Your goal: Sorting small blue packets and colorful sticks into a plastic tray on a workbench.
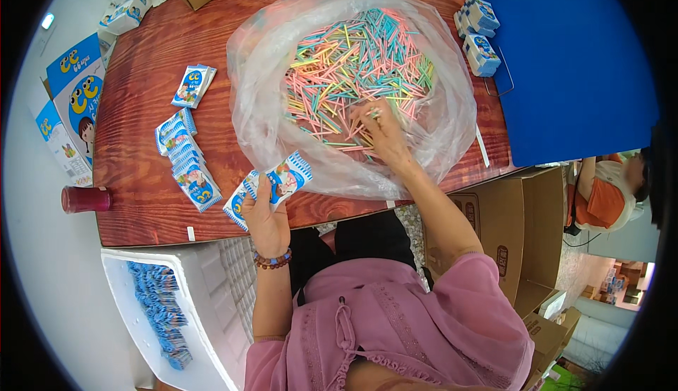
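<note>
My left hand (267,216) is closed on small blue-and-white packets (288,177), fanned out over the table's front edge. A clear plastic bag (247,94), its sides rolled open, lies in the middle of the table. It holds a heap of thin pastel sticks (346,66) in pink, yellow, blue and green. My right hand (383,128) reaches into the bag's near side, its fingers curled together on a few of the sticks; how many is hidden. To the left, a row of overlapping packets (187,165) lies on the table, with a small stack of packets (192,86) beyond it.
A white foam box (116,264) of blue packets stands below the table's left edge. A red jar (86,199) and a printed carton (74,101) are at left. Bundled packets (482,53) sit beside a blue panel (565,59). Open cardboard boxes (487,229) and another person (607,190) are at right.
</note>
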`<state>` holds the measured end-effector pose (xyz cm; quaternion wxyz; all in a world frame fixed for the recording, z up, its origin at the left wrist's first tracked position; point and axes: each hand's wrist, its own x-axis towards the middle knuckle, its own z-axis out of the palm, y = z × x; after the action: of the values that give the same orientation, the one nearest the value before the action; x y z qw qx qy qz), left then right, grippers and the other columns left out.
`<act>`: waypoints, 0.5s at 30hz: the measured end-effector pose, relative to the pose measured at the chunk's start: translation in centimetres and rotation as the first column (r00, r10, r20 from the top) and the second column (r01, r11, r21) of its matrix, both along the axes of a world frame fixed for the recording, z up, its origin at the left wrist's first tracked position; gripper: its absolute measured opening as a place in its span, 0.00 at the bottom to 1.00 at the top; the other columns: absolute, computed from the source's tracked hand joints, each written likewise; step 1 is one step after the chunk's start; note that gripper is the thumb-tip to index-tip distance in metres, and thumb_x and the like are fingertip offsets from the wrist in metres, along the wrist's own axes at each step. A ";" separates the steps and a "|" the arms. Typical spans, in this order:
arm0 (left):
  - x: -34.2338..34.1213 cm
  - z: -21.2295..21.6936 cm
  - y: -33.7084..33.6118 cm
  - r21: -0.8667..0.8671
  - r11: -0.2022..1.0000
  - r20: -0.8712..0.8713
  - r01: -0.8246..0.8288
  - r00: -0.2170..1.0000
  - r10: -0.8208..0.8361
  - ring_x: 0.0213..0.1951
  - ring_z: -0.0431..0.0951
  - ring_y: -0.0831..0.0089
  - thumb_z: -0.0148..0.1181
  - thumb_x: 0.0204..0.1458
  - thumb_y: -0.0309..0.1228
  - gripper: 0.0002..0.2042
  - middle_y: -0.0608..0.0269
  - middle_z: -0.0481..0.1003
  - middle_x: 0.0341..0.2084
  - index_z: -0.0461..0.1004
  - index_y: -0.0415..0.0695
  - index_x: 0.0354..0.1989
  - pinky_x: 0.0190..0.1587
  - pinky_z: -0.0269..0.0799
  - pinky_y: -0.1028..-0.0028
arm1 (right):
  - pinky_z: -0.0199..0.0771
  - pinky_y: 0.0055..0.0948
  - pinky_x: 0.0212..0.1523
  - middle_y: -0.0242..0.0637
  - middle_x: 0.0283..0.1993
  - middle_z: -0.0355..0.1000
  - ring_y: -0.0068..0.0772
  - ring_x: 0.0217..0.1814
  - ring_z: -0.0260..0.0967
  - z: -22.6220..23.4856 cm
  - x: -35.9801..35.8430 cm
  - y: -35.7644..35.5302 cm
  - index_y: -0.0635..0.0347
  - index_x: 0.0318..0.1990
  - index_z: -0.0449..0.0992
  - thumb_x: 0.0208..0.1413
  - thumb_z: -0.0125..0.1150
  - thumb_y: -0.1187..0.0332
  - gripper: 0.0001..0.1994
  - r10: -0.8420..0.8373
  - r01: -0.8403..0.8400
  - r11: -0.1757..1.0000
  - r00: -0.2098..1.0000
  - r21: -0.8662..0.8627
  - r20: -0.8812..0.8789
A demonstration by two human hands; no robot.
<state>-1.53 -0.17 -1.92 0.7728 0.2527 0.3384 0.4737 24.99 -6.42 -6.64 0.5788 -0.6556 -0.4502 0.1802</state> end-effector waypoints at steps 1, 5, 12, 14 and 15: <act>0.1 0.2 -0.1 0.007 1.000 0.011 0.006 1.000 -0.006 0.39 0.79 0.76 0.55 0.61 0.31 0.06 0.65 0.79 0.37 0.75 0.44 0.40 0.39 0.75 0.73 | 0.61 0.34 0.58 0.43 0.40 0.73 0.41 0.54 0.66 0.1 0.1 -0.1 0.61 0.41 0.67 0.60 0.52 0.70 0.06 -0.001 0.001 1.000 1.000 0.001 -0.003; 1.0 1.4 -0.4 -0.013 1.000 0.011 -0.004 1.000 0.004 0.38 0.79 0.76 0.55 0.61 0.31 0.06 0.65 0.79 0.37 0.75 0.44 0.40 0.38 0.76 0.73 | 0.61 0.37 0.61 0.42 0.41 0.73 0.40 0.55 0.69 1.9 0.6 0.1 0.61 0.42 0.65 0.65 0.46 0.70 0.05 0.001 0.000 1.000 0.997 -0.013 0.077; 4.9 4.7 -0.4 0.046 0.989 0.141 0.138 0.979 -0.144 0.36 0.79 0.77 0.55 0.61 0.31 0.07 0.63 0.79 0.34 0.76 0.41 0.38 0.37 0.76 0.74 | 0.61 0.43 0.65 0.42 0.40 0.73 0.48 0.57 0.68 8.3 -0.1 1.2 0.64 0.43 0.66 0.67 0.44 0.67 0.09 0.315 0.124 0.865 0.621 0.486 -0.718; 6.6 5.7 -0.3 0.027 0.985 0.118 0.169 0.978 -0.171 0.35 0.79 0.78 0.55 0.61 0.32 0.08 0.64 0.79 0.33 0.77 0.41 0.38 0.36 0.75 0.75 | 0.57 0.45 0.68 0.41 0.40 0.72 0.47 0.58 0.67 9.5 -0.7 1.7 0.63 0.42 0.67 0.67 0.44 0.66 0.09 0.472 0.149 0.749 0.563 0.645 -0.678; 7.3 5.9 -0.1 0.057 0.987 0.069 0.147 0.986 -0.151 0.33 0.78 0.79 0.56 0.61 0.33 0.08 0.65 0.79 0.32 0.77 0.41 0.37 0.33 0.74 0.76 | 0.55 0.46 0.69 0.40 0.39 0.72 0.48 0.59 0.67 10.8 -1.6 1.8 0.63 0.43 0.67 0.67 0.44 0.67 0.09 0.468 0.165 0.749 0.553 0.641 -0.689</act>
<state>5.81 -0.30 4.02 0.8112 0.2797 0.2775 0.4321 23.38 -4.64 4.12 0.8859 -0.2093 -0.2202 0.3507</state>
